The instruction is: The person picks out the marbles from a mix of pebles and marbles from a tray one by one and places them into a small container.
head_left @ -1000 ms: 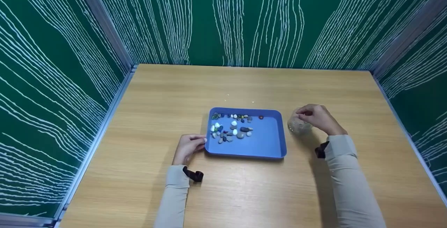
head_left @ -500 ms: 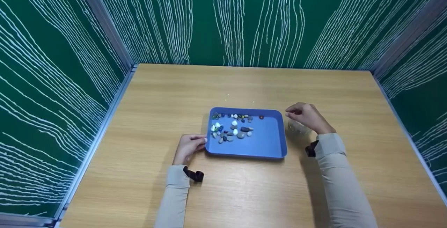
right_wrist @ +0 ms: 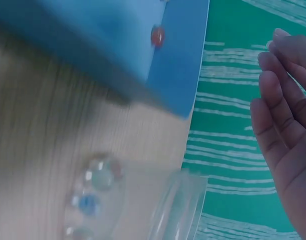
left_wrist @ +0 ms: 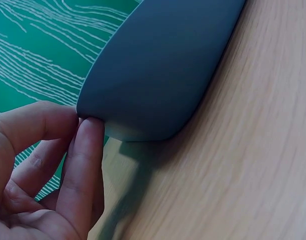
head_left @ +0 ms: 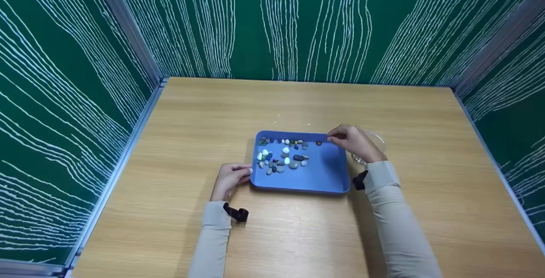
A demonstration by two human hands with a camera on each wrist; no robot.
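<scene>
My left hand (head_left: 232,176) pinches the left edge of a blue tray (head_left: 325,173) between thumb and fingers; the left wrist view shows the fingertips at the corner of its wall (left_wrist: 148,70). Over the tray's far right corner is my right hand (head_left: 355,141), fingertips near a small red bead (head_left: 318,143). Seen from the right wrist, that hand (right_wrist: 293,120) has loosely bent fingers close together, with nothing visible between them. Behind it stands a clear plastic jar (head_left: 378,139), partly hidden, with several glass beads (right_wrist: 88,202) at its bottom.
Several pebbles (head_left: 294,164) and glass beads lie in the tray's left half, with white stones (head_left: 285,150) among them. Tiny pale bits (head_left: 308,124) are on the wooden table (head_left: 204,112) beyond the tray. Green, white-streaked walls (head_left: 247,27) enclose the table's back and sides.
My right hand has moved left from over the jar to the tray's far right corner, uncovering part of the jar. My left hand and the tray have stayed in place.
</scene>
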